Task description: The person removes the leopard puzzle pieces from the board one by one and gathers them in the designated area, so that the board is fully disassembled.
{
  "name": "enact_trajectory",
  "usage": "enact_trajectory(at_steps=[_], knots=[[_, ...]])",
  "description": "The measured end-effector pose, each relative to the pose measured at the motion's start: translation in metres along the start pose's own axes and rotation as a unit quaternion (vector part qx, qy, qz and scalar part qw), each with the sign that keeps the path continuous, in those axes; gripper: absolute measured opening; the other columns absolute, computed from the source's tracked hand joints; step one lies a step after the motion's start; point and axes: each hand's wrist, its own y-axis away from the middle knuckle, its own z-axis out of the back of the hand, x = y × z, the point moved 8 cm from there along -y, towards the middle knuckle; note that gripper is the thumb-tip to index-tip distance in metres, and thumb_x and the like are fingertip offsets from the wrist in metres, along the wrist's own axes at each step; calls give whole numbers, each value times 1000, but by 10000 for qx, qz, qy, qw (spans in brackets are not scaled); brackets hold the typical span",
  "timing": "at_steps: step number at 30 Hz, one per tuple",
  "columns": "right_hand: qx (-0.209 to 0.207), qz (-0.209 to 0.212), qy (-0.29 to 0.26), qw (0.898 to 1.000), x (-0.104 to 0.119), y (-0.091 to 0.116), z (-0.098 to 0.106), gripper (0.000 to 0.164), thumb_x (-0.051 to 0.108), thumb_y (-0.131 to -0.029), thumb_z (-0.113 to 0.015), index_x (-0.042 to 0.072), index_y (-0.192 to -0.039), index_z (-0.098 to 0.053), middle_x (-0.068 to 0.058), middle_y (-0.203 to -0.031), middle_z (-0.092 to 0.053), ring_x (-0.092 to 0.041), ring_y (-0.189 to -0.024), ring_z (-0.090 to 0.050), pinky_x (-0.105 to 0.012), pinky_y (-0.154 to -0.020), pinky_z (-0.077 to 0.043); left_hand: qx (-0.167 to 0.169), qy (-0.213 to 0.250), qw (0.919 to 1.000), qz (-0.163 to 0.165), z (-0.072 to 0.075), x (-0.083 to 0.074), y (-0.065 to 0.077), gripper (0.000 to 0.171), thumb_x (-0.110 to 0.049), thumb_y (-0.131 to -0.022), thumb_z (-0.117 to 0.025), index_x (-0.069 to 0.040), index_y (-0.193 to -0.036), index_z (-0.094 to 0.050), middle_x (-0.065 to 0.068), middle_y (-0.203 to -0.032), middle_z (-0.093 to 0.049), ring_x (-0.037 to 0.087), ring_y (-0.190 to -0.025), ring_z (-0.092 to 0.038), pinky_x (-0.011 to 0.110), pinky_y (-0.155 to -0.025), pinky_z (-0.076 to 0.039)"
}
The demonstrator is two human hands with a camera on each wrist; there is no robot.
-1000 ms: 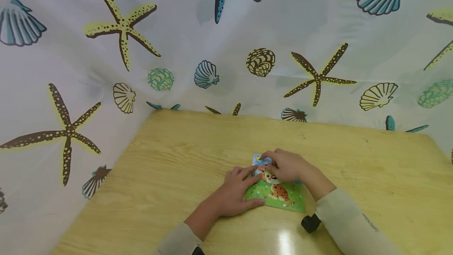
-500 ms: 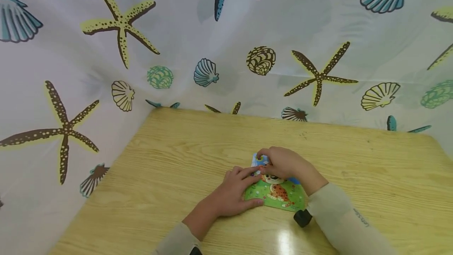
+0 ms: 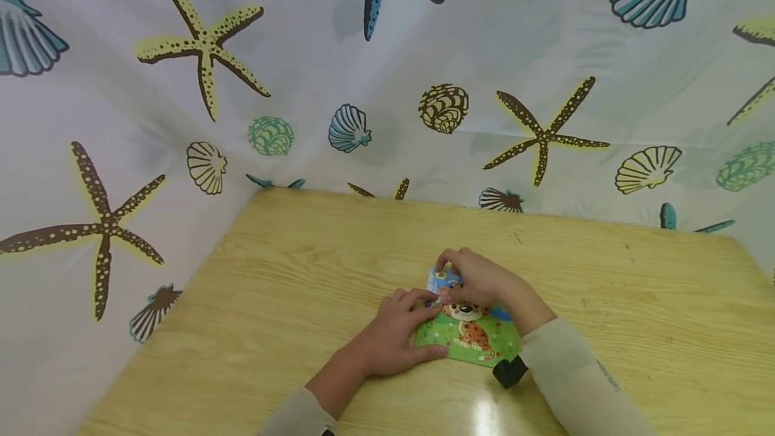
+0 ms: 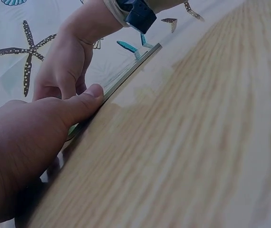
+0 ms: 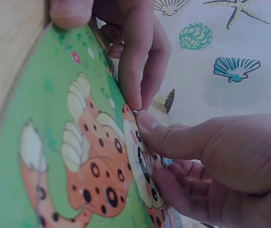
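Note:
A thin picture board (image 3: pixel 498 335) with a spotted leopard cub on green grass, probably a jigsaw puzzle, lies flat on the table. My left hand (image 3: pixel 395 336) rests at its left side, thumb along the near edge and fairly straight fingers on the upper left. In the right wrist view the leopard's body (image 5: pixel 100 175) is plain, its face partly covered. My right hand (image 3: pixel 481 281) bends over the upper part, thumb and fingertips touching the picture near the upper left corner, by the left fingertips. Whether it pinches a separate piece is hidden.
The wood-grain table (image 3: pixel 303 254) extends around the board on all sides. Behind and to the left hangs a white cloth (image 3: pixel 387 73) printed with starfish and shells. A black wrist device (image 3: pixel 510 372) hangs under the right sleeve, close to the board's near right corner.
My right hand has shifted left along the upper part of the board, its thumb now nearer the left fingertips. The left hand stays in about the same place on the board.

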Motion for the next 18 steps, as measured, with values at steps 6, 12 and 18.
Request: enact_trajectory(at_steps=[6,12,18], knots=[[-522,134,-403,9977,-2,7,1,38,18,-90,-76,13,-123,-59,-13,-122,-58,-19,-92,-61,-38,-80,-51,-63,31,10000,28,-2,-2,-2,73,-62,-90,-63,-19,-148,-51,-4,-150,-43,18,-132,-40,47,-110,-36],[-1271,-51,-690,9895,-9,18,7,34,19,-94,-71,11,-126,-62,-13,-115,-61,-15,-82,-62,-31,-69,-51,-147,391,9989,235,-3,2,-5,80,-63,-84,-69,-13,-145,-54,-3,-150,-44,20,-138,-40,44,-111,-41],[-1813,-504,-1060,9764,-20,28,8,32,16,-95,-69,10,-126,-61,-14,-111,-65,-18,-78,-65,-30,-64,-50,-301,589,9975,268,0,4,-2,80,-61,-80,-75,-11,-140,-59,-2,-148,-47,20,-137,-42,43,-111,-41]])
